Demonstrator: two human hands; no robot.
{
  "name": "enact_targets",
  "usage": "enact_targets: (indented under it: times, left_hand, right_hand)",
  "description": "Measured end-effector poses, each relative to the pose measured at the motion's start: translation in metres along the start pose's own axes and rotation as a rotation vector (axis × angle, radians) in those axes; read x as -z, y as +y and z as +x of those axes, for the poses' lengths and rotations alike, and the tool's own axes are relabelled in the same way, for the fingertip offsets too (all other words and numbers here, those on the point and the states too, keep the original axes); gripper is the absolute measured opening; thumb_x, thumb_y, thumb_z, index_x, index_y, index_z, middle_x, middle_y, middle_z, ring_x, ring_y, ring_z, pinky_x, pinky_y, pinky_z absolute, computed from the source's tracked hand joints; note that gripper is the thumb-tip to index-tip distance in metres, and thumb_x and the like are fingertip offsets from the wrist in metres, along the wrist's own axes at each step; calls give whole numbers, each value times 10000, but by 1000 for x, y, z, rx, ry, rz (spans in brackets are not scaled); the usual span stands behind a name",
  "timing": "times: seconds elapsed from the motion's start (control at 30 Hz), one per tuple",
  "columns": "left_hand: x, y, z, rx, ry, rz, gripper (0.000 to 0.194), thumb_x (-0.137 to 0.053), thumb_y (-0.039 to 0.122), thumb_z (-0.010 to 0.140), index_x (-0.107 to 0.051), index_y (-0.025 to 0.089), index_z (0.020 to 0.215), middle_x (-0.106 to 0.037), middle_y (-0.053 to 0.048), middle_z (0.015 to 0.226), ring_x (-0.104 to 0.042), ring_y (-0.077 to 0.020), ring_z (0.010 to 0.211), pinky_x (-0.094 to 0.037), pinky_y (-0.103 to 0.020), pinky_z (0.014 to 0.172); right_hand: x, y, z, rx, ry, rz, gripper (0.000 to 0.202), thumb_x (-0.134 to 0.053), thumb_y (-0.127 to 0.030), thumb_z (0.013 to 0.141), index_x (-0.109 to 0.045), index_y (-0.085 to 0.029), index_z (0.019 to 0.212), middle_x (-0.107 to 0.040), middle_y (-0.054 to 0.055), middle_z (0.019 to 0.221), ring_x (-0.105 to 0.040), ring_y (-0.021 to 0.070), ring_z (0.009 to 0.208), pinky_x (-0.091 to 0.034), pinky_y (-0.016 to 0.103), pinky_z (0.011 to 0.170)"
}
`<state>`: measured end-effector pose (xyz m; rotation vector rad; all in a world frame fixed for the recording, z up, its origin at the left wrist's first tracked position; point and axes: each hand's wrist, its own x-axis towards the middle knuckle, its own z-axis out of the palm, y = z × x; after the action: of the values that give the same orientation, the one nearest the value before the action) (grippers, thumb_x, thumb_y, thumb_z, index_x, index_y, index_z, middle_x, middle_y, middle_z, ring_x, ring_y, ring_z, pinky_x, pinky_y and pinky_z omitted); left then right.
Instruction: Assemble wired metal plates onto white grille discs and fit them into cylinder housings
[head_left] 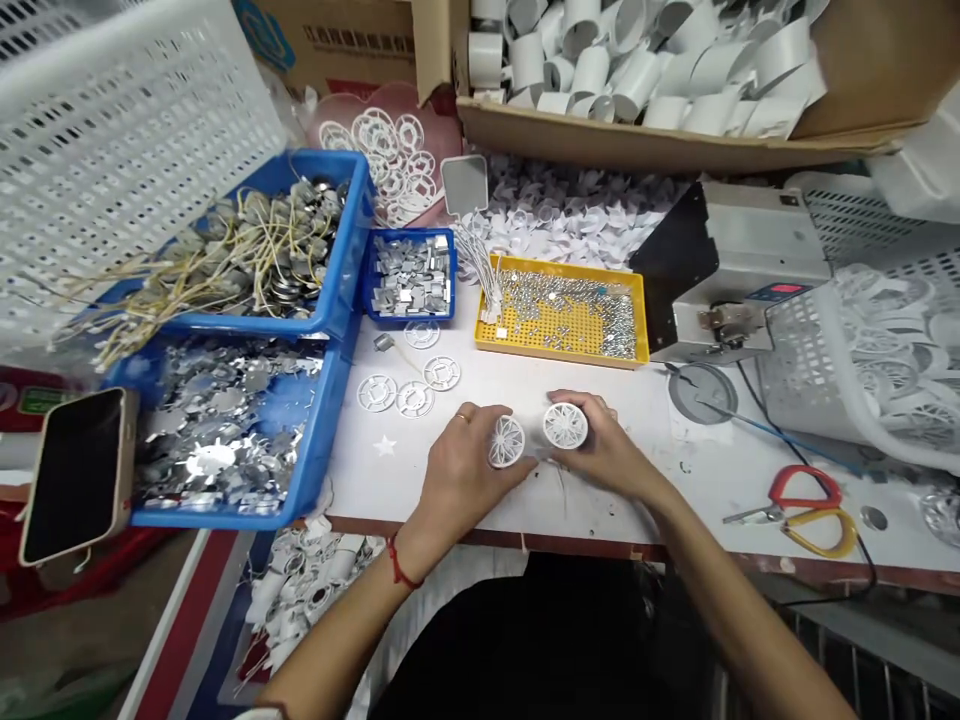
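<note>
My left hand (466, 460) is closed round a white cylinder whose round end has a petal-patterned grille (507, 441). Just to the right, my right hand (602, 446) grips a second white cylinder with a similar grille (565, 426) facing up. The two pieces are held side by side over the white table (465, 505), with a small gap between the grilles. Left of my hands lie several white spoked rings (415, 399), a small metal part (383, 342) with a pale wire, and a white star (385, 445).
Blue trays (300, 480) of metal parts and a phone (79, 475) are at left. Behind are a yellow tray (562, 355) of screws and a carton (675, 138) of white tubes. At right are a machine (757, 245), a grey dish (701, 393), scissors (821, 530) and a white basket (847, 380).
</note>
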<state>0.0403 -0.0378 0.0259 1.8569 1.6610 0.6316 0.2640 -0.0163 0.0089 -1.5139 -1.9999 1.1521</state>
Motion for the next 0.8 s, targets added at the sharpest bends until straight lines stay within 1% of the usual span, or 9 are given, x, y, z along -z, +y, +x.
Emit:
enact_targets:
  times: [0.1,0.2,0.27,0.33,0.43,0.53,0.63,0.7,0.8]
  left_hand:
    - [15,11,-5,128,-19,-175,530,-845,334,585,-611,209,1043,-620,-11,921,-605,-196,846,-481,-335,763]
    - [27,22,-11,212,-90,-280,524,-867,365,536,-634,199,974,-645,-9,899,-604,-201,833,-474,-337,763]
    - [33,29,-13,219,-149,-299,518,-872,396,520,-663,198,950,-644,-11,873,-599,-205,822,-467,-341,762]
    - [38,35,-14,212,-187,-280,495,-867,421,522,-689,205,930,-629,-8,834,-593,-209,806,-458,-345,752]
    - [40,39,-17,196,-158,-235,469,-863,436,517,-697,213,895,-605,-6,799,-580,-211,782,-449,-342,722]
    - [36,31,-22,201,-127,-336,459,-836,369,556,-647,216,945,-605,-9,840,-574,-200,790,-445,-315,689]
    - [22,11,-26,225,-217,-754,505,-772,295,611,-517,228,1042,-590,4,891,-580,-167,789,-454,-270,661]
    - [10,-5,-27,222,-232,-959,595,-762,265,606,-450,231,1111,-587,-11,979,-599,-172,856,-480,-276,717]
    - [-7,-22,-28,114,-177,-863,607,-722,217,654,-440,218,1192,-560,-77,1200,-555,-238,1141,-449,-372,966]
  right_hand:
    - [-9,-6,2,-16,46,203,519,-750,-364,730,-474,-285,1161,-537,65,1348,-488,265,1259,-375,462,1048]
    - [-2,-18,-3,-39,3,285,474,-769,-378,704,-520,-255,1089,-634,50,1155,-598,241,1076,-476,377,908]
    - [4,-26,-7,-30,-41,262,478,-780,-391,689,-561,-249,1090,-653,33,1080,-618,232,1012,-489,356,871]
    - [8,-30,-12,11,-83,196,506,-771,-400,702,-581,-256,1148,-647,35,1105,-613,234,1032,-485,361,891]
    - [11,-31,-22,66,-81,2,524,-720,-424,766,-549,-265,1235,-623,51,1160,-600,241,1071,-484,384,904]
    - [13,-30,-27,120,66,-254,505,-744,-418,749,-533,-227,1167,-628,68,1107,-596,260,1027,-493,393,838]
    - [13,-36,-18,218,156,-614,409,-798,-294,692,-571,-199,1018,-630,81,989,-570,280,930,-464,398,766]
    - [11,-43,-6,271,79,-796,312,-756,-165,700,-600,-186,969,-625,95,974,-552,281,919,-444,395,755]
    - [2,-52,10,360,-117,-780,370,-576,-5,749,-594,-184,1073,-610,102,1033,-545,253,973,-455,371,786]
